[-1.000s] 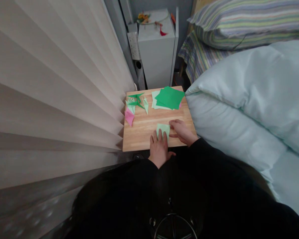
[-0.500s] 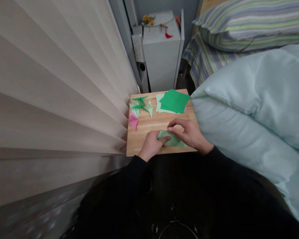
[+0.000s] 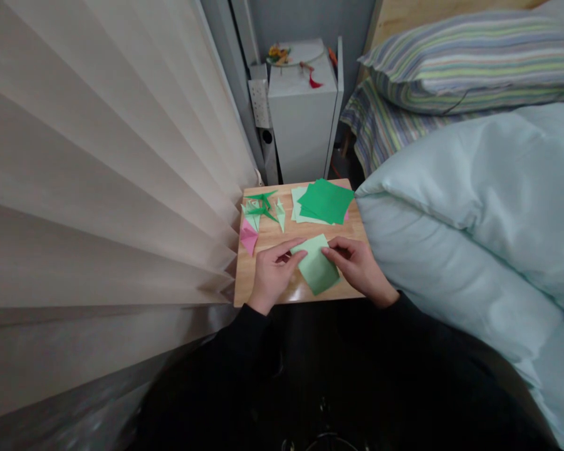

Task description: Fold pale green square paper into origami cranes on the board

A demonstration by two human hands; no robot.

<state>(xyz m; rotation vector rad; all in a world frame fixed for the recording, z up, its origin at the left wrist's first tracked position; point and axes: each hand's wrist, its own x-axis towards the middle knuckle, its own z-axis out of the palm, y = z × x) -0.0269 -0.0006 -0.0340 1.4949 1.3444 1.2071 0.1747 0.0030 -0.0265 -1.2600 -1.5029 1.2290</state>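
Note:
Between my hands, over the front of a small wooden table (image 3: pixel 267 294), is a light green sheet of origami paper (image 3: pixel 318 266), tilted with one corner toward me. My left hand (image 3: pixel 275 266) pinches its left edge between thumb and fingers. On the other side, my right hand (image 3: pixel 356 263) pinches the upper right edge the same way. Folded green paper figures (image 3: pixel 263 207) lie at the back left of the table, with a slim light green folded piece (image 3: pixel 281 215) beside them. A pink folded paper (image 3: pixel 249 236) rests just in front of those.
Dark green paper squares (image 3: pixel 328 200) overlap light green sheets (image 3: pixel 299 203) at the table's back right. A pleated curtain (image 3: pixel 122 188) borders the left side. The pale blue quilt (image 3: pixel 451 188) crowds the right edge. Behind stands a white cabinet (image 3: pixel 303 125).
The light green paper has been turned and raised, so its face now shows as a tilted square. My left hand has shifted to its left edge. The whole view has tipped slightly upward.

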